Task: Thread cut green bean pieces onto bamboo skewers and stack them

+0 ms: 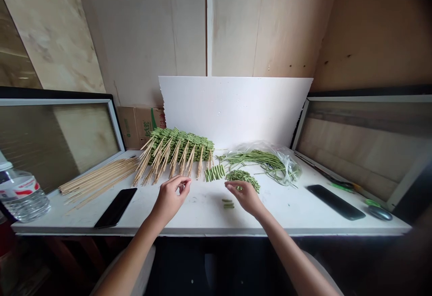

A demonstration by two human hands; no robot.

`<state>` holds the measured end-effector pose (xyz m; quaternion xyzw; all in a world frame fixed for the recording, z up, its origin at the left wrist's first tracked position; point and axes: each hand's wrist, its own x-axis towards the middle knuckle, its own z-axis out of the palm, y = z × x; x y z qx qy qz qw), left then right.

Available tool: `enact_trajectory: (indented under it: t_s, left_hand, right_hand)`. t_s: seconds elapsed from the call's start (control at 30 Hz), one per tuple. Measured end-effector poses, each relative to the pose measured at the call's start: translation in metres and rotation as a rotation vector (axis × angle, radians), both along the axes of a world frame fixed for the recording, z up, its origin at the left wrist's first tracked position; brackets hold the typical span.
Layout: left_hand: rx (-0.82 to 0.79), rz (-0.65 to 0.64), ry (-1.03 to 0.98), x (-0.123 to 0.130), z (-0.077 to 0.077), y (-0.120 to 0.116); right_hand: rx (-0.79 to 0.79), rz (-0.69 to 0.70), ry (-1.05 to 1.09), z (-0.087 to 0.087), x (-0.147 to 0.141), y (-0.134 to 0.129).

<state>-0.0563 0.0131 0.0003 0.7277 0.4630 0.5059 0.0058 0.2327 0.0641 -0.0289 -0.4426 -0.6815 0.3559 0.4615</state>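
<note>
Your hands: two, both bare, held above the table (pixel 199 219) with a gap between them.
Left hand: your left hand (pixel 171 193) has thumb and forefinger drawn into a narrow pinch; you are nearest the row of beans, and I cannot tell whether a stick lies between your fingertips.
Right hand: your right hand (pixel 245 195) also has its fingertips close together, just in front of the bean heap; whether you hold a piece there, I cannot tell.
Row of beans: one row of beans (pixel 215 173), roughly seven or eight short green pieces side by side, on the table beyond and between your hands.
Bean heap: one bean heap (pixel 242 178) of cut pieces, too many to count, partly behind your right hand.
Loose pieces: about three loose pieces (pixel 228 205), lying close together on your side of the heap.
Finished stack: one long stack of skewered beans (pixel 182 141), beyond your left hand, its stick ends fanning towards you in roughly eight clusters.
Bare sticks: one spread of bare sticks (pixel 97 177), uncountable, left of the stack.
Long beans: one bunch of long beans (pixel 258 157), lying at one clear plastic bag (pixel 292 168) beyond the heap.
Dark slabs: two, a black phone (pixel 115 208) at your left and a dark flat device (pixel 335 202) at your right.
Mouse: one computer mouse (pixel 380 213), near the right end.
Bottle: one water bottle (pixel 23 195), far left.
Back edge: one white board (pixel 232 107) upright, one cardboard box (pixel 140 127) to its left.
</note>
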Motion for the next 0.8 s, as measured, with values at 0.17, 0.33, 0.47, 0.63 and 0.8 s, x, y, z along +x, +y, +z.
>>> enact_trajectory:
  t_s: [0.17, 0.33, 0.47, 0.63, 0.8]
  left_hand:
    - [-0.028, -0.013, 0.021, 0.0, -0.004, 0.002]
    - [-0.051, -0.03, 0.026, 0.002, -0.004, 0.001]
    - [-0.055, -0.028, 0.027, 0.0, -0.006, 0.002]
    - [-0.041, -0.016, 0.044, 0.0, -0.008, 0.004]
    - [-0.034, -0.031, 0.045, 0.001, -0.005, 0.002]
  right_hand:
    - [0.223, -0.148, -0.578, -0.025, 0.007, 0.008]
    - [0.195, -0.151, -0.674, -0.03, 0.0, 0.007]
    - [0.213, -0.165, -0.629, -0.03, 0.0, 0.009]
    - [0.065, -0.122, -0.177, -0.02, 0.005, 0.014]
    - [-0.199, 0.008, 0.342, -0.001, 0.01, 0.013]
